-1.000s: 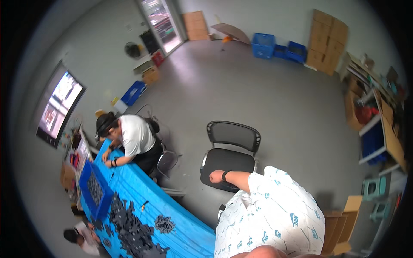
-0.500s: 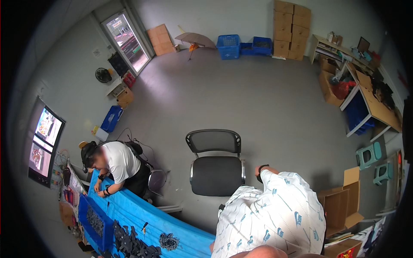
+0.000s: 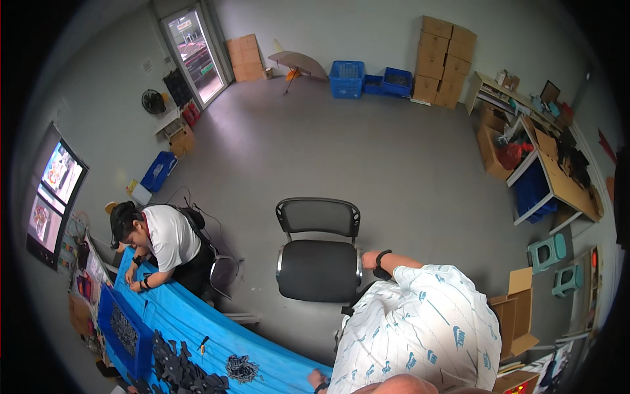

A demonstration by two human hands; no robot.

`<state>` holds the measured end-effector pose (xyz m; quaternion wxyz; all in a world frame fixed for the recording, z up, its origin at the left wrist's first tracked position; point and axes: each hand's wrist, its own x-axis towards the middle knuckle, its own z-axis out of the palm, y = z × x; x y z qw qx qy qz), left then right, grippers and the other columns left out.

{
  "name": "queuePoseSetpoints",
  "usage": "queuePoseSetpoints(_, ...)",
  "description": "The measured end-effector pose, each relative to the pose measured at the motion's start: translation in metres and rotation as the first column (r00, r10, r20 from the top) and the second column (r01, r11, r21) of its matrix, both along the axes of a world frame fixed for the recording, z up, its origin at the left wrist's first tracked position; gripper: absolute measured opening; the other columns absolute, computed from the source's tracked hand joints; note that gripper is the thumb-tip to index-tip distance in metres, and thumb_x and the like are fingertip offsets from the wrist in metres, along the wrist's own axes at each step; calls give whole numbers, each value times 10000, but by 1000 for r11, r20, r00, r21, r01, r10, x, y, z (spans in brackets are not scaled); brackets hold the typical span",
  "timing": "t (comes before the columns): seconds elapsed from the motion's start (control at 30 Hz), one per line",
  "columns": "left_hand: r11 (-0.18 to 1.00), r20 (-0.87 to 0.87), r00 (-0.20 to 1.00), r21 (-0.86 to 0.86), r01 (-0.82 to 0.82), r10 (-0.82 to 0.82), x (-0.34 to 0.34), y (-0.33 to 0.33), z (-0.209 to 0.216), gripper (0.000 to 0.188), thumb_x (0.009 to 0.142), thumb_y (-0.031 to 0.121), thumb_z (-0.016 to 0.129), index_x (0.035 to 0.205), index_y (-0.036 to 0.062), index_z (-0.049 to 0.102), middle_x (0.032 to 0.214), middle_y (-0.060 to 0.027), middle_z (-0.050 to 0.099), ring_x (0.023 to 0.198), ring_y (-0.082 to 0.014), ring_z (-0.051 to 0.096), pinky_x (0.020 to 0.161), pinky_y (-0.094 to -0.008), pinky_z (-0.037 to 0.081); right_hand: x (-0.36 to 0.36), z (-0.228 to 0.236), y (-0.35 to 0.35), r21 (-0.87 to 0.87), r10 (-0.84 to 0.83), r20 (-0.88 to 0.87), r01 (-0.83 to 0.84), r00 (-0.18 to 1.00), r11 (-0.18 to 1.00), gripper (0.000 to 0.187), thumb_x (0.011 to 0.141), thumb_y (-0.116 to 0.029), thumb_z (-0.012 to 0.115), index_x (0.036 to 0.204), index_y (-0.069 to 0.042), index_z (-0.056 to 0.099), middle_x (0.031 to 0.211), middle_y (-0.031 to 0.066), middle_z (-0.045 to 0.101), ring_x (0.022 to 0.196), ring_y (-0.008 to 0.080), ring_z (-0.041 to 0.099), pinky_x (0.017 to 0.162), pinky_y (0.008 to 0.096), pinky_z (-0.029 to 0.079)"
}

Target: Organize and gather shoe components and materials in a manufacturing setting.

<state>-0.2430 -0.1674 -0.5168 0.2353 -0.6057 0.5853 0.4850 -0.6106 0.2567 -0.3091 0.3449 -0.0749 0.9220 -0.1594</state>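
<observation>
Chair [image 3: 318, 270] beside right hand [image 3: 371, 259]; blue table [image 3: 275, 354] by left hand [image 3: 317, 379]; open carton [image 3: 515, 318] rightward; hands' grip unclear

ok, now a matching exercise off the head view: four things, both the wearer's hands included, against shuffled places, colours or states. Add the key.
Things
1. right hand
2. umbrella
3. left hand
4. stools

Places, colours, states
A. at the edge of the blue-covered table
B. teal
C. beside the black chair
D. opened out, near the far wall

Pairs: 1-C, 2-D, 3-A, 4-B
</observation>
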Motion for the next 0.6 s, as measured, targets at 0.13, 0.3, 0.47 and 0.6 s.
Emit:
queuePoseSetpoints(0.13, 920, -152, 911, -150, 362, -384, 14, -4, 6, 264, 796, 137, 451, 576, 9, 520, 500, -113, 500, 440, -213, 507, 373, -355, 402, -6, -16, 19, 8, 14, 22, -14, 1000, 1000, 271, 705, -223, 481, 768, -14, 643, 806, 180, 629, 784, 338, 601, 693, 427, 462)
queuePoseSetpoints(0.3, 958, -219, 935, 7, 286, -277, 14, 15, 26, 241, 789, 158, 442, 595, 38, 519, 485, -86, 488, 441, -195, 504, 389, -350, 389, -2, -42, 63, -60, -25, 87, 30, 996, 998, 266, 717, -269, 530, 810, -41, 629, 789, 154, 631, 744, 316, 601, 673, 406, 462)
queuePoseSetpoints(0.47, 934, -171, 982, 357, -20, 86, -25, 71, 57, 231, 762, 213, 442, 607, 69, 535, 496, -55, 501, 449, -190, 507, 435, -364, 390, 19, -77, 154, -69, 11, 68, -6, 998, 998, 238, 739, -265, 498, 769, -60, 614, 758, 113, 638, 707, 259, 613, 654, 389, 462)
queuePoseSetpoints(0.6, 690, -178, 678, -7, 724, -713, -122, 174, 135, 224, 843, 166, 446, 662, 50, 511, 552, -47, 520, 433, -134, 475, 376, -261, 340, 32, -82, 275, -1, -45, 157, 46, 987, 999, 231, 729, -243, 477, 732, -55, 612, 731, 96, 631, 671, 234, 601, 636, 377, 469)
